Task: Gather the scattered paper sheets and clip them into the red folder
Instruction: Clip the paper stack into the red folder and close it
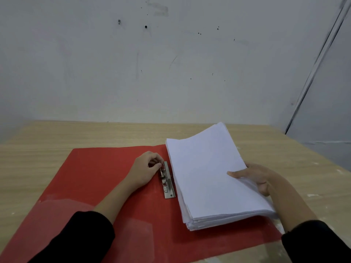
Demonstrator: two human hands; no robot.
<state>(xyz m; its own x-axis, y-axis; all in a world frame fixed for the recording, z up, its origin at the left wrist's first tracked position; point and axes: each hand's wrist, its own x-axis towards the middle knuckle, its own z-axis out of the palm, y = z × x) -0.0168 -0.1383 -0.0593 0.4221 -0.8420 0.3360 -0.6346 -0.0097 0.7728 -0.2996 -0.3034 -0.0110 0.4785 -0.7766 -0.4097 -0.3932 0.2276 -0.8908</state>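
The open red folder [106,186] lies flat; its right half bears the paper stack [209,177], gripped by the right hand [262,179]. The left hand [146,169] pinches the metal clip [168,180].

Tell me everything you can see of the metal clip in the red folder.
The metal clip is a narrow, silver-grey lever clamp, seemingly steel, fixed lengthwise on the open red folder near its middle. A small fastener shows at its near end. The left hand pinches its lever at the far end. The paper stack lies close along its right side; whether any sheet sits under the bar cannot be told.
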